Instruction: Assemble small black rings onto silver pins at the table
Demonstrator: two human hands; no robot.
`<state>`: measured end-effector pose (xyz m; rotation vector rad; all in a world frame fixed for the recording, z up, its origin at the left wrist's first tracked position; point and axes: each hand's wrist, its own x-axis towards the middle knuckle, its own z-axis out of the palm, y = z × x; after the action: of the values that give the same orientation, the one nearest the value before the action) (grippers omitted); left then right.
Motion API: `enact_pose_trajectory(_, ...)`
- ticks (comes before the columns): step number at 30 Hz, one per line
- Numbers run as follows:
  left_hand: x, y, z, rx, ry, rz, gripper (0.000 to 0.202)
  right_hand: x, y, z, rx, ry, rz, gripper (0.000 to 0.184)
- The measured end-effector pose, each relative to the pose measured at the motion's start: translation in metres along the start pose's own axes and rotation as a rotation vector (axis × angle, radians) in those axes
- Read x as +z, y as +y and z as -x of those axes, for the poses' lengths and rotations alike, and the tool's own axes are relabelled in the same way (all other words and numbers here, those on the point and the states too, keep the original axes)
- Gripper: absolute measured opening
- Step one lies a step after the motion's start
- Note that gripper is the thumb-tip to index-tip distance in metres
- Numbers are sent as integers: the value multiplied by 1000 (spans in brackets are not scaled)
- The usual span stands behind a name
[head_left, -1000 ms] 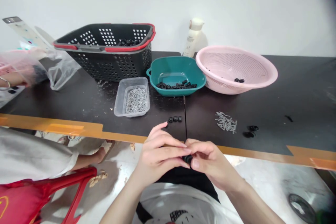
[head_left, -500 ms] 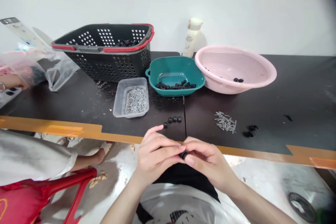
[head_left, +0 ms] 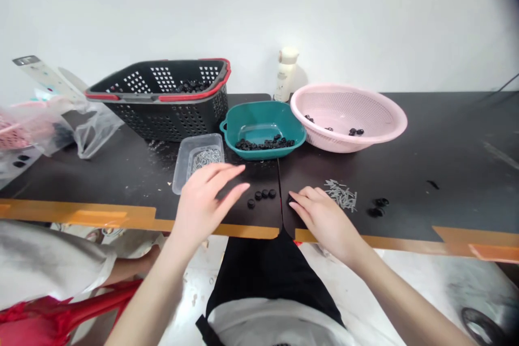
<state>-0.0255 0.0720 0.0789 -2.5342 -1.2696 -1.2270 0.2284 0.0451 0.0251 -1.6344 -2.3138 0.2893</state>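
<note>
My left hand (head_left: 203,203) is over the table's front part with thumb and fingers apart and nothing between them. It overlaps the near edge of a clear plastic tub (head_left: 183,162) of small metal pins (head_left: 206,157). My right hand (head_left: 322,216) pinches a small round black part (head_left: 291,199) down at the tabletop; the fingers hide most of it. Several similar black round parts (head_left: 265,193) lie between my hands. A heap of loose metal pins (head_left: 344,196) is just beyond my right hand, and a few black parts (head_left: 378,207) lie farther right.
A teal basin (head_left: 259,113) with black parts stands behind the tub. Left of it is a black basket (head_left: 178,116) with red handles, right of it a pink colander (head_left: 377,113). A white bottle (head_left: 285,77) stands by the wall. Another person's sleeve (head_left: 48,254) shows at left.
My hands, earlier together around a black part near the table edge, are now apart. The left moved toward the tub and opened; the right lowered the black part to the tabletop.
</note>
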Motion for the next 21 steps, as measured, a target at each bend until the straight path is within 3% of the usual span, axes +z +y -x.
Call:
enact_pose_trajectory(4,9,-10,-57,27,-276,-136,25,3,-20,-12,1,-53,181,40)
enact_pose_trajectory(8,43,-20,-109,-51,-652,-295,30,5,-38,-20,-5,-64,166,38)
enact_pose_trajectory(14,106,-28,-158,-58,-896,-338,27,-2,-31,-8,-12,-39,30,39)
enact_pose_trajectory(21,157,-25,-183,-88,-1000,-402,27,-29,29,39,126,172,-398,34)
